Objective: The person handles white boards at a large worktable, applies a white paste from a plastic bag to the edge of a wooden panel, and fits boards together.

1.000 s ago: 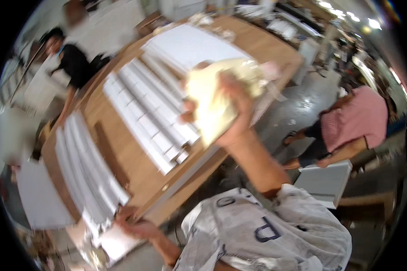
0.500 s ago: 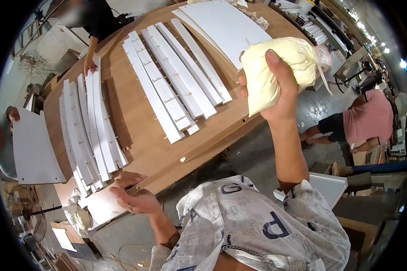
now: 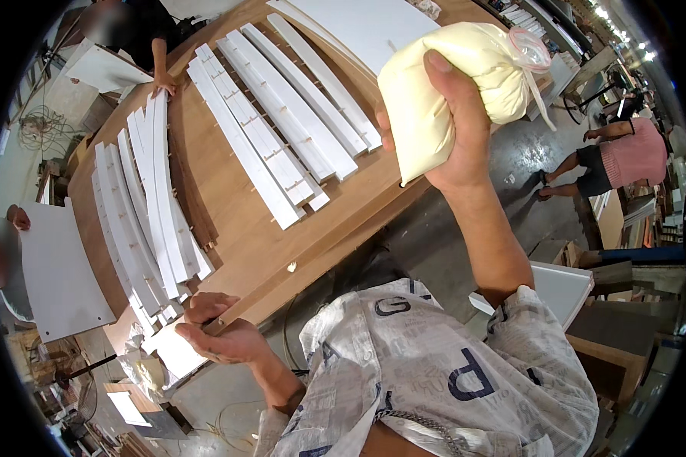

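Bulging pale-yellow knotted plastic bag (image 3: 465,84), held aloft.

Big wooden workbench (image 3: 236,228) with two batches of white slats: long straight ones (image 3: 282,129) toward the far right, curved ones (image 3: 149,198) on the left. A white panel (image 3: 57,278) sits off the left edge, and someone in a pink top (image 3: 636,152) stands far right.
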Demonstrator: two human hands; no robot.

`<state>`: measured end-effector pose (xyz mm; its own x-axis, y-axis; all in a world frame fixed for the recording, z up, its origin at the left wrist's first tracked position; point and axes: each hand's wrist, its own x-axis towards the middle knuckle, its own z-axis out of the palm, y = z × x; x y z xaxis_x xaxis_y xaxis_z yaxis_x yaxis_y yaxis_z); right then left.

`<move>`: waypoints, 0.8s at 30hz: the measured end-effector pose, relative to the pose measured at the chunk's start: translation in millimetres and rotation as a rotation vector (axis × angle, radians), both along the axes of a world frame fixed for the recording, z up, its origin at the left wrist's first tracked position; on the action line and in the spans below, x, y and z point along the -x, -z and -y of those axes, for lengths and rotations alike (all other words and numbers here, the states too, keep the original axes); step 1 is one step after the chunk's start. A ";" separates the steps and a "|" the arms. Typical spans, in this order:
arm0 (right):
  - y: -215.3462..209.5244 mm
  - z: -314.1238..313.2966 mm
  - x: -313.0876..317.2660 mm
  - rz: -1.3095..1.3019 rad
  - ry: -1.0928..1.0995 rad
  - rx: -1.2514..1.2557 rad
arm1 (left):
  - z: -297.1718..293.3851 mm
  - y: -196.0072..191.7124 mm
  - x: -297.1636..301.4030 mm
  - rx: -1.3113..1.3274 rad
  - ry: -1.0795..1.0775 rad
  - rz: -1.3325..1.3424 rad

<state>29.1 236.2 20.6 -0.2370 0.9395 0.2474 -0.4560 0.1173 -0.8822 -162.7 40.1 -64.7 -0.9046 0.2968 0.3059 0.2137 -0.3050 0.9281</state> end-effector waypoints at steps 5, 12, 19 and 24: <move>0.8 0.4 0.6 0.008 0.057 0.053 | -1.4 2.8 2.1 -0.044 0.009 -0.014; 3.4 0.2 -0.1 0.018 0.084 0.034 | -3.3 0.2 -2.2 -0.052 -0.016 -0.003; 15.8 -10.0 -2.6 0.011 0.114 -0.063 | -2.3 1.3 -1.7 -0.060 -0.011 -0.032; 13.2 -5.1 -0.9 0.017 0.125 -0.052 | -3.0 1.0 -1.5 -0.061 -0.009 -0.045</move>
